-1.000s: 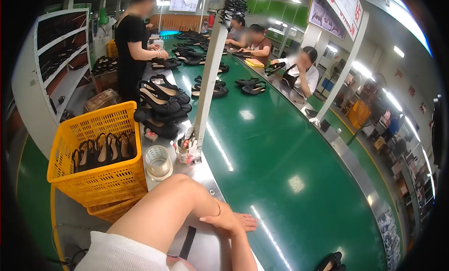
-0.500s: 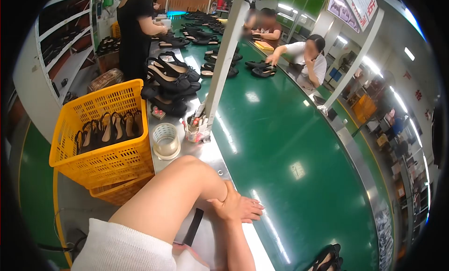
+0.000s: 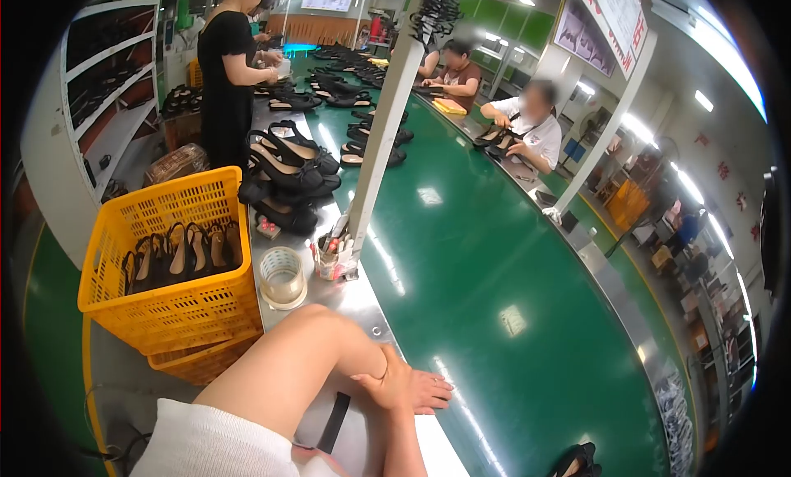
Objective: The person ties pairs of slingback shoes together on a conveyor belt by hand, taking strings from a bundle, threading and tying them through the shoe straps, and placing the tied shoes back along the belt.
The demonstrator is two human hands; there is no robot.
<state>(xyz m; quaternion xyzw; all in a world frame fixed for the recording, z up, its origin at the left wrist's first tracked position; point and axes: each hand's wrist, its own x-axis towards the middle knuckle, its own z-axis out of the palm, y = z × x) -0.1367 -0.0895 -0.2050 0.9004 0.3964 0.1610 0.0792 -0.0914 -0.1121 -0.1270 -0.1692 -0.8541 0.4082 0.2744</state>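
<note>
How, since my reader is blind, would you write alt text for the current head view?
A person's right hand clasps their left arm, the left hand resting on a green worktable. Black shoes are piled to the left beside a yellow crate holding more shoes; co-workers are beyond.

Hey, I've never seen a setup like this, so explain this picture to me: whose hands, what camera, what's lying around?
There's no machine here: these are a person's bare hands, seen by a camera worn on the head, looking forward and down. The right hand is clasped around the left forearm, while the left hand rests at the edge of the green surface. Neither appears to hold a shoe or tool. Black shoes lie along the table. Nearer, on the metal ledge, are a tape roll and a cup of pens. Beside it, a yellow basket holds more shoes.
</note>
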